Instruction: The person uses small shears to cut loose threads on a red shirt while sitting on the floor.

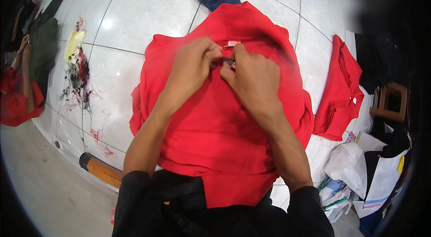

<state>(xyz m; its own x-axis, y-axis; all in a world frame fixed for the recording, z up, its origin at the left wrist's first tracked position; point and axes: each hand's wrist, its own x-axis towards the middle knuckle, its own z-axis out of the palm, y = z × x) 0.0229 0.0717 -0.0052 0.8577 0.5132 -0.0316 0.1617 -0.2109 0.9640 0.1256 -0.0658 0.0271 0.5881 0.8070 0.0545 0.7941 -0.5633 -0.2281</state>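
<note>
A red garment (215, 109) with a collar lies across my lap, its small white neck label (232, 43) showing near the top. My right hand (257, 73) grips a small dark tool (228, 61), mostly covered by the fingers; it looks like thread snips. Just to its left, the fingertips of my left hand (193, 63) are pinched together at the garment below the collar. Whether they hold a thread or a fold of cloth is hidden. Both hands rest close together over the neckline.
Black and red thread scraps (79, 72) lie on the white tiled floor beside yellow paper (74, 45). Folded red garments (340, 92) and plastic bags (348, 166) are at right. Another person's hands (25, 50) show at far left. A wooden pole (102, 171) lies lower left.
</note>
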